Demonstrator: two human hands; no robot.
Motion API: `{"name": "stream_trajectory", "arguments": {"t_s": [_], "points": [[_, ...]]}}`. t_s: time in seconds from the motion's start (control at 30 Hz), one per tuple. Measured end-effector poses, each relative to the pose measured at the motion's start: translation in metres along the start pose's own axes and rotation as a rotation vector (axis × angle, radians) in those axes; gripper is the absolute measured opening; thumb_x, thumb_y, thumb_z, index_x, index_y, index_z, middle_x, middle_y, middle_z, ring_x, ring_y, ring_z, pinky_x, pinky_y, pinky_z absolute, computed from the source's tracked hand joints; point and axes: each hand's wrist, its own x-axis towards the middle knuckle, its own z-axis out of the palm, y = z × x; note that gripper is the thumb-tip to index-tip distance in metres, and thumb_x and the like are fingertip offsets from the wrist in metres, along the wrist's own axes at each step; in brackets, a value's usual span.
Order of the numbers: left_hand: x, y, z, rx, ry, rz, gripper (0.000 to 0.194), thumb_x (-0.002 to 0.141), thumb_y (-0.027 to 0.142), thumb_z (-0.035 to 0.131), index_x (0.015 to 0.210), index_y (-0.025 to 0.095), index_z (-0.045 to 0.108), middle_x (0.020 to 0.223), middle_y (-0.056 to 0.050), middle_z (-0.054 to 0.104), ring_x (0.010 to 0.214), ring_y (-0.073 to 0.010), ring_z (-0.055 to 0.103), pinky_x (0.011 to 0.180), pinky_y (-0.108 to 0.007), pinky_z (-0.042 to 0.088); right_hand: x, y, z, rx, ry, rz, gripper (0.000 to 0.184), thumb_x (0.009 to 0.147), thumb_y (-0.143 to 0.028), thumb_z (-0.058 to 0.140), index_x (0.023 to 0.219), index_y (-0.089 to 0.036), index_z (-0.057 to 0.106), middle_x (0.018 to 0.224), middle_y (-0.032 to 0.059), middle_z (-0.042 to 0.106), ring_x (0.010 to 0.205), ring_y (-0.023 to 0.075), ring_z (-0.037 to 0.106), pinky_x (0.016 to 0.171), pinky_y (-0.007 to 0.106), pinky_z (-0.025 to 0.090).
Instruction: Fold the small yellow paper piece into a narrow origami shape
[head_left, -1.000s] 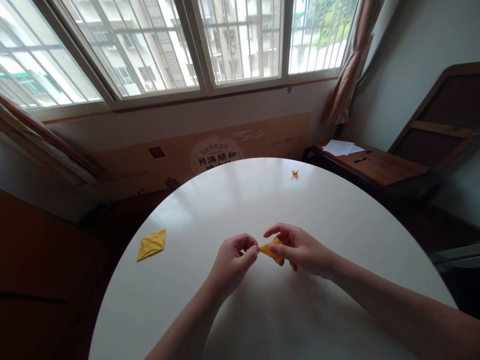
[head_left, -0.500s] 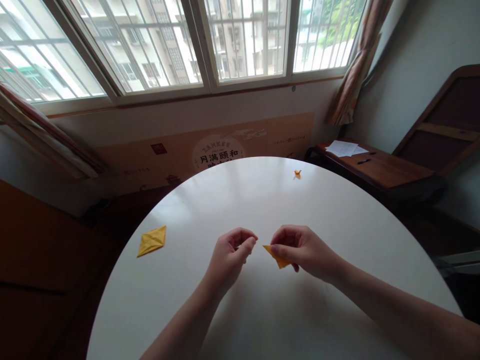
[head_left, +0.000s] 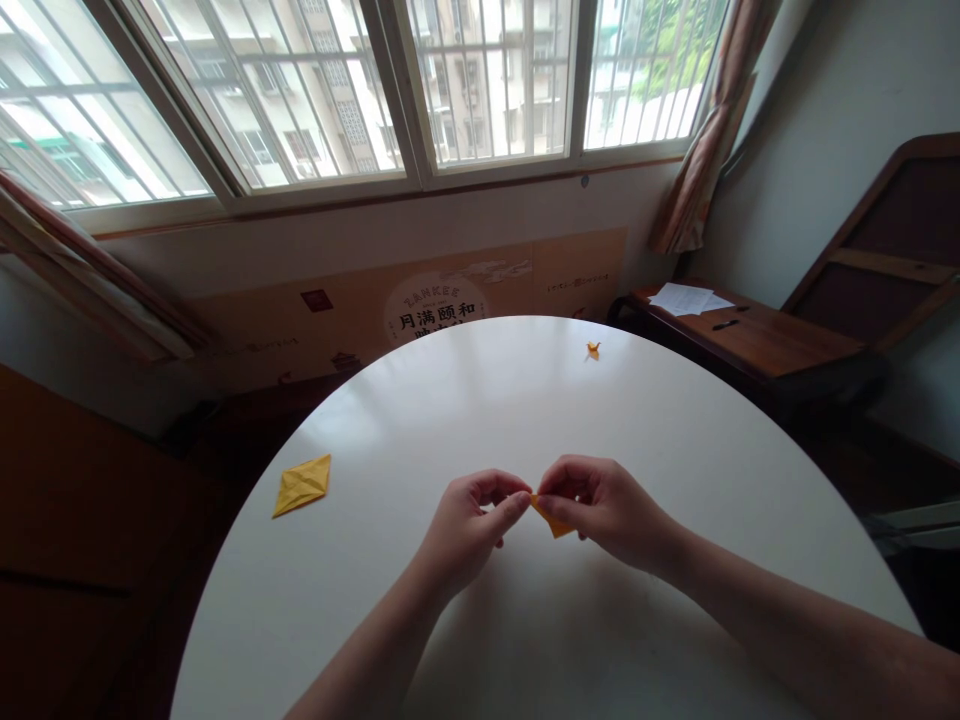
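Note:
Between my hands, above the white round table point(head_left: 420, 420), is a small folded piece of yellow origami paper point(head_left: 556, 525). My right hand point(head_left: 611, 505) pinches it between thumb and fingers, which hide its right side. The thumb and index fingertips of my left hand point(head_left: 476, 515) are closed on the paper's left tip. A pointed corner of the paper hangs down below the right thumb.
A larger yellow folded paper point(head_left: 302, 485) lies flat near the table's left edge. A small orange-yellow paper crane point(head_left: 593, 349) stands near the far edge. Beyond, at the right, a wooden side table point(head_left: 787, 335) holds white sheets point(head_left: 686, 299).
My left hand has moved right, and its fingertips have closed on the left tip of the yellow paper. The right hand keeps its pinch, shifted slightly left.

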Motion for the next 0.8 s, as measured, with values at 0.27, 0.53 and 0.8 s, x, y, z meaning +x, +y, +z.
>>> {"name": "stream_trajectory", "arguments": {"t_s": [0.27,0.53,0.8], "points": [[0.0009,0.0030,-0.0031,-0.023,0.120,0.048,0.027,0.079,0.039,0.071,0.079,0.013,0.072,0.060,0.000,0.057,0.053,-0.0099,0.046,0.046,-0.020,0.041,0.0001,0.0047,0.0000,0.015,0.003,-0.001,0.024,0.084,-0.034,0.074,0.101,-0.021,0.063,0.082,0.0003,0.065,0.068,0.0128,0.058,0.054,0.022,0.046],[0.0018,0.0012,-0.0028,-0.066,0.182,0.056,0.029,0.078,0.043,0.072,0.079,0.013,0.071,0.058,0.001,0.054,0.053,-0.0104,0.048,0.047,-0.020,0.042,0.0043,0.0043,-0.0018,0.020,0.098,-0.056,0.013,0.084,-0.029,0.071,0.079,-0.018,0.066,0.078,0.0027,0.063,0.070,0.0157,0.057,0.052,0.024,0.047],[-0.0006,0.0097,-0.0016,-0.277,0.153,-0.123,0.044,0.079,0.054,0.068,0.090,0.012,0.073,0.084,-0.008,0.065,0.065,-0.0131,0.054,0.047,-0.019,0.042,0.0025,0.0074,-0.0047,-0.077,0.260,-0.304,0.009,0.078,-0.013,0.070,0.075,-0.021,0.067,0.103,0.0069,0.061,0.091,0.0213,0.064,0.061,0.028,0.054]]}}
